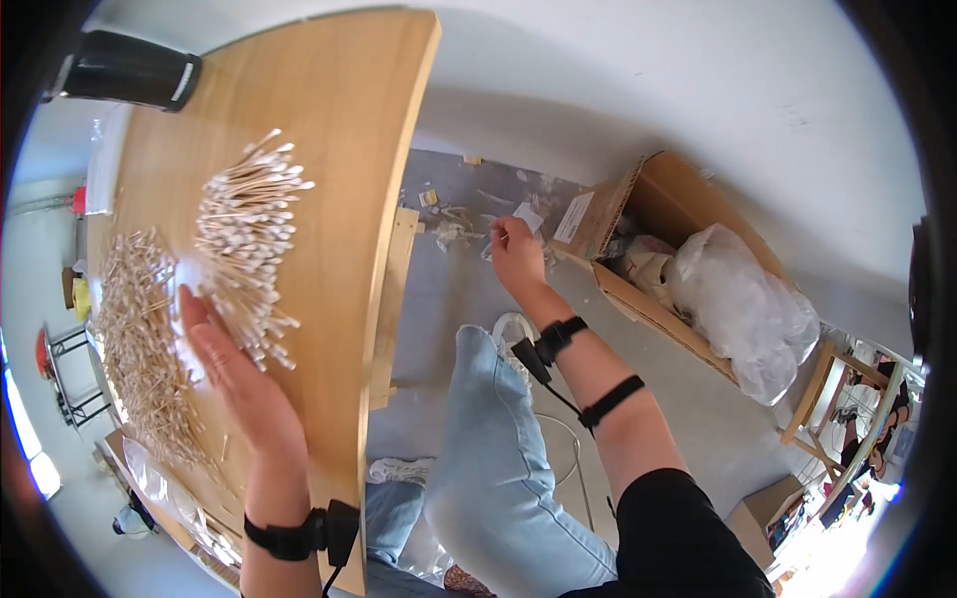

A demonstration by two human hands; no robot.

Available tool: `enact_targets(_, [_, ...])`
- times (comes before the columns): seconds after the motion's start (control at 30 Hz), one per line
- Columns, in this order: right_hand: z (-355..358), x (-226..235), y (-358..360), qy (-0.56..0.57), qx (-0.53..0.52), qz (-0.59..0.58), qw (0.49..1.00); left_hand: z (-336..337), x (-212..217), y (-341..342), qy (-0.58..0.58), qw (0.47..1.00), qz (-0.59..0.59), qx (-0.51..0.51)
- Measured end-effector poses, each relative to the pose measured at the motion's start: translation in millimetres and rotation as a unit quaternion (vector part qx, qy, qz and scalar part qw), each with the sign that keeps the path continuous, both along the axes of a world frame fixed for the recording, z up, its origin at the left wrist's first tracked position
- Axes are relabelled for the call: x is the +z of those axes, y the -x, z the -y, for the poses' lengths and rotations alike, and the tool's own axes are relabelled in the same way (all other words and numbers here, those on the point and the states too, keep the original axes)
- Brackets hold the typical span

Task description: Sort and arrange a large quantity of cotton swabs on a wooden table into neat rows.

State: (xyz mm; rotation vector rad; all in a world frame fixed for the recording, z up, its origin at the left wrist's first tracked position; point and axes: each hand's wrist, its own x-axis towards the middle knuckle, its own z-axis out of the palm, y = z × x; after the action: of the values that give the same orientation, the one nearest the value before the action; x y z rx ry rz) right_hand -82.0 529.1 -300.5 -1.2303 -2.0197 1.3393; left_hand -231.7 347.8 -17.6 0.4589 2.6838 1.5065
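My left hand rests edge-down on the wooden table, open with its fingers stretched out. It lies against a neat bundle of cotton swabs, their white tips mostly lined up toward the right. On its other side spreads a large loose heap of cotton swabs. Away from the table, my right hand hangs over the floor with its fingers curled together. Whatever those fingers may pinch is too small to make out. Both wrists wear black straps with small devices.
A black cup-like container lies at the table's far left corner. Scraps of litter cover the floor beyond my right hand. To the right stands an open cardboard box with a clear plastic bag in it. The table's edge runs beside my legs.
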Motion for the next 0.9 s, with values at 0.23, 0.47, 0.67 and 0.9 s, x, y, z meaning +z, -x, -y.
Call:
enact_targets(0.23, [-2.9,-106.4,51.6,-0.077,0.174,0.171,0.967,-11.1,2.7,-6.6,-0.038,0.998,0.041,0.036])
enact_targets(0.47, [-10.0,-141.1,118.5,-0.306,0.268,0.085,0.909,-14.8,9.0,-6.7,-0.053,0.994,0.054,0.073])
enact_targets(0.67, [-12.0,-155.5,122.5,-0.388,0.337,0.141,0.846,5.7,32.1,-0.6,-0.473,0.835,0.276,-0.050])
enact_targets(0.9, [-25.3,-124.5,80.2,-0.281,0.403,0.317,0.811,-21.8,12.7,-9.3,-0.041,0.992,0.064,0.102])
